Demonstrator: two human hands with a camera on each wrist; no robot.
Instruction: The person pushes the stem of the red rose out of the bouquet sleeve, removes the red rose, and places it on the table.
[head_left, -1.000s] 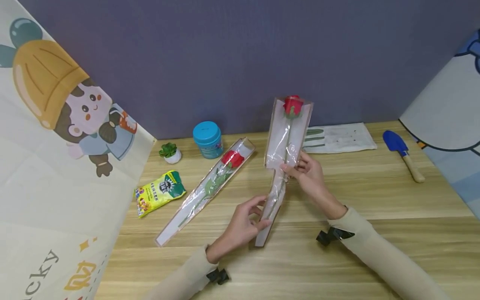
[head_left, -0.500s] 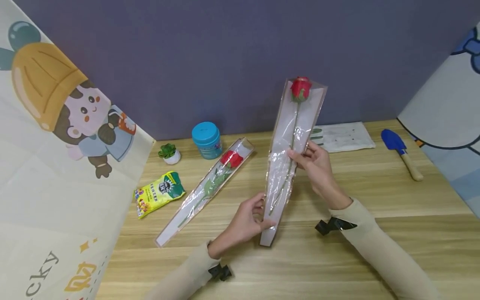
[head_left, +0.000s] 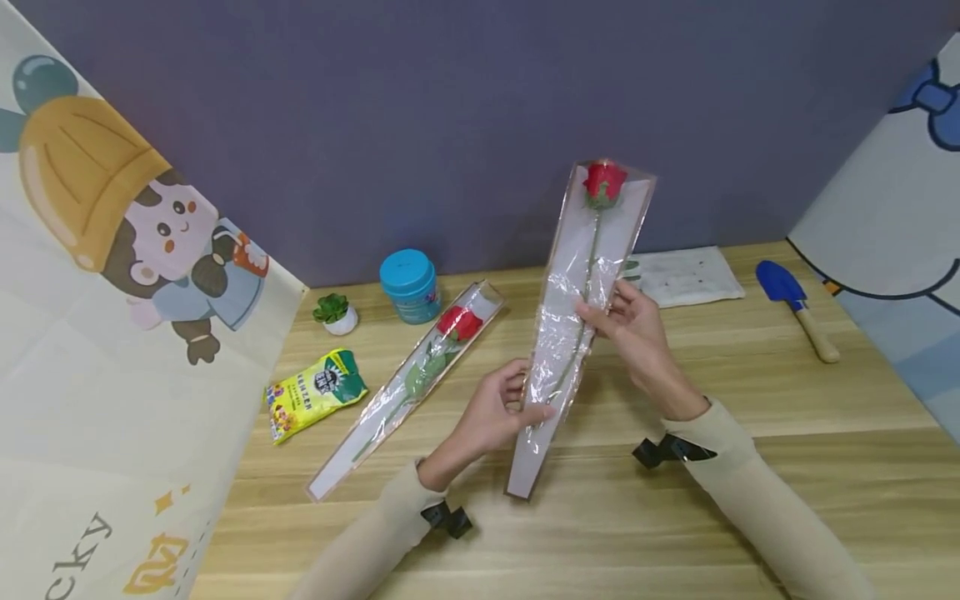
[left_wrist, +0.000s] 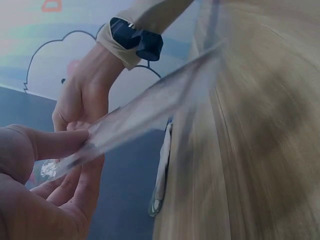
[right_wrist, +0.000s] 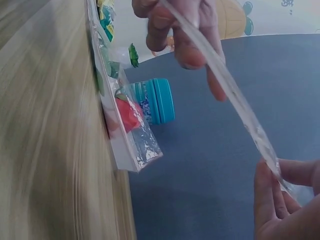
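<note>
Between both hands a single red rose in a clear, white-backed sleeve is held at a slant, bloom end up and away. My left hand pinches the sleeve's lower part, thumb on the front and fingers behind. Higher up, about mid-length, my right hand grips its right edge, thumb over the front. In the right wrist view the sleeve shows edge-on and slightly bowed. A second sleeved rose lies diagonally on the table, left of the held one.
A yellow-green packet, a small potted succulent and a blue-lidded jar stand at the left. Behind my right hand lies a white cloth item. A blue trowel rests far right. A dark wall closes the back.
The held sleeve, bent a second ago, now looks straight, its bloom end higher. My right hand rose slightly with it. My left hand moved up the sleeve, and the bottom end swung left.
</note>
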